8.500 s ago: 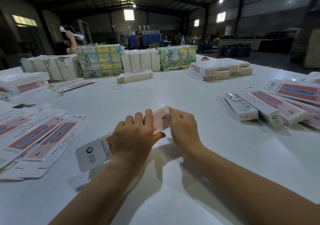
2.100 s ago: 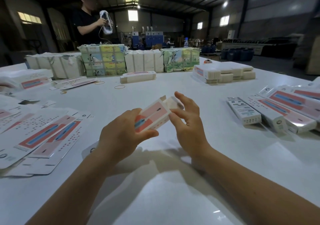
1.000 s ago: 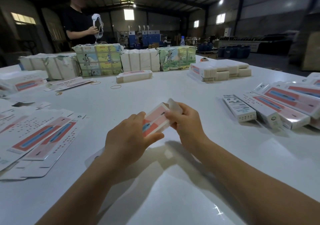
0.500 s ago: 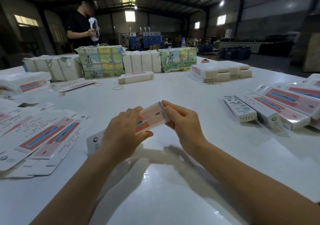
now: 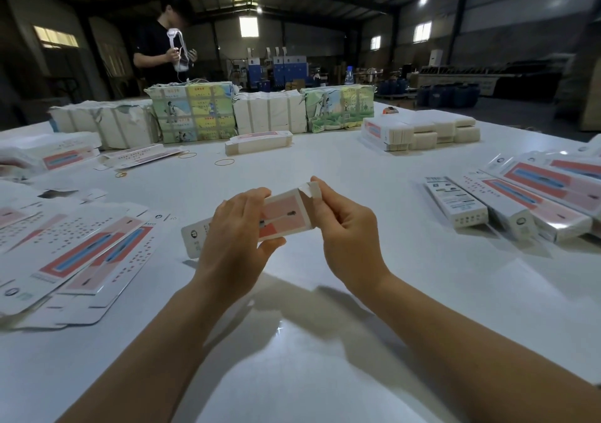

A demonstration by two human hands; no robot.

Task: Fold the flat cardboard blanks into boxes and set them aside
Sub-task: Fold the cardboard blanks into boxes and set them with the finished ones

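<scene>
Box [image 5: 286, 216] in both hands' grip

Both bare forearms reach forward from the bottom of the view and converge toward the middle. The left hand [image 5: 235, 239] is curled, its fingers [image 5: 257, 195] wrapped over the top and the thumb pressed underneath. The right hand [image 5: 349, 237] faces it, palm inward, its fingers [image 5: 325, 191] bent and pinching at the tips.
</scene>
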